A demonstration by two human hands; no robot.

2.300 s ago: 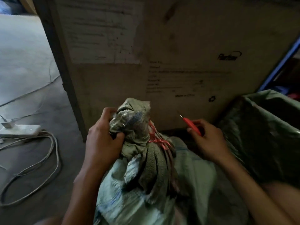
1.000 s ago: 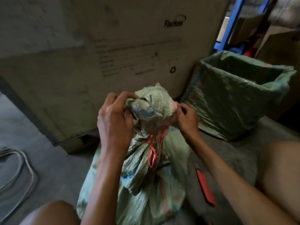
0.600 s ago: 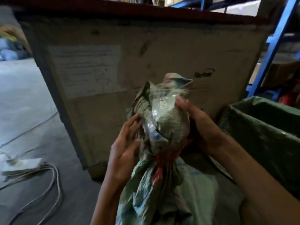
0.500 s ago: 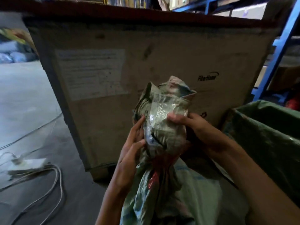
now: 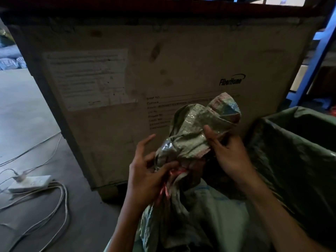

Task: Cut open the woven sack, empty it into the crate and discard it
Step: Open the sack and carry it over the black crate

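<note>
Low at frame centre, left hand [image 5: 147, 176] pinching red twine [image 5: 171, 174] at the neck of the woven sack [image 5: 190, 140], index finger loose; right hand [image 5: 228, 153] gripping the crinkled, glossy green bunched top. Behind, large cardboard box [image 5: 163, 60] printed "FiberHome". Lower left, white power strip [image 5: 30, 182], looped cables.

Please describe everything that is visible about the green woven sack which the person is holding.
The woven sack is faded green plastic weave, crinkled and shiny in spots. It stands upright before the big cardboard box, its neck bunched and bound with red string. The right hand grips the top flap; the left hand picks at the string.
</note>
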